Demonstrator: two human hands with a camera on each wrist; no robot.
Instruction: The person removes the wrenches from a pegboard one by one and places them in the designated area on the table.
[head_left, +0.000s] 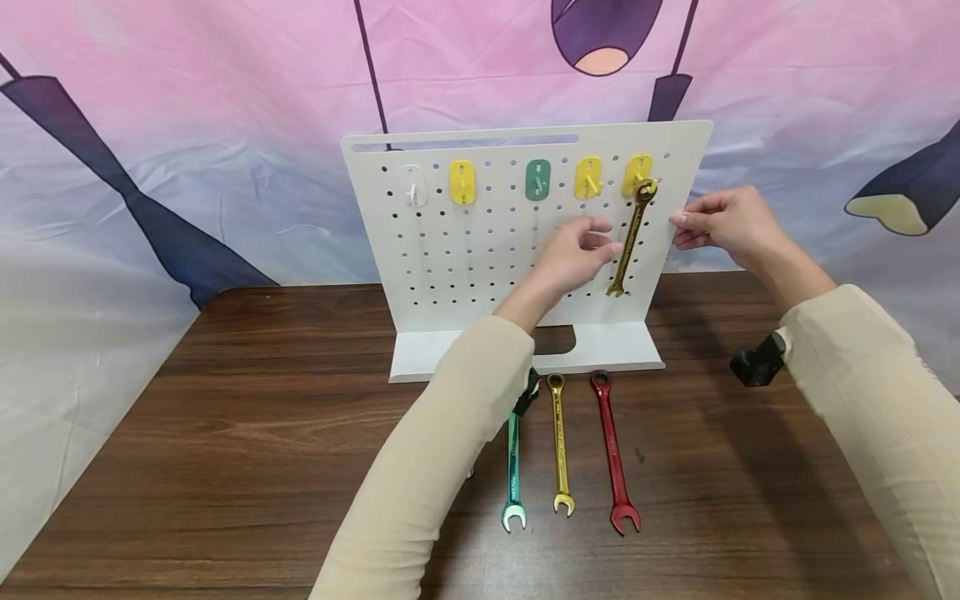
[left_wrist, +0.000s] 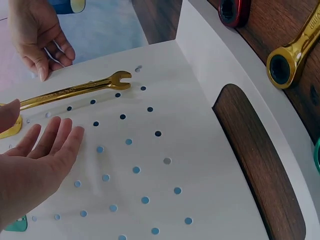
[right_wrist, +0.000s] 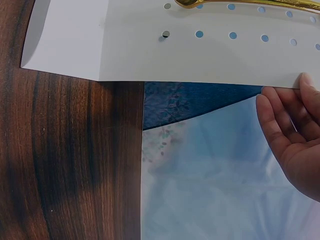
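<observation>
A gold combination wrench [head_left: 632, 242] hangs from the rightmost yellow hook [head_left: 638, 173] on a white pegboard [head_left: 450, 250], its open end down. My left hand [head_left: 573, 254] is just left of this wrench, fingers spread and relaxed; in the left wrist view its thumb [left_wrist: 7, 116] overlaps the wrench's upper part. With my right hand [head_left: 727, 221] I pinch the board's right edge, the thumb [right_wrist: 309, 90] on the front and the fingers behind.
Green [head_left: 513, 467], yellow [head_left: 560, 446] and red [head_left: 615, 454] wrenches lie on the brown wooden table [head_left: 247, 450] before the board. Further hooks on the board are white [head_left: 413, 185], yellow [head_left: 462, 182], green [head_left: 537, 179] and yellow [head_left: 588, 177]. A patterned cloth [head_left: 225, 167] hangs behind.
</observation>
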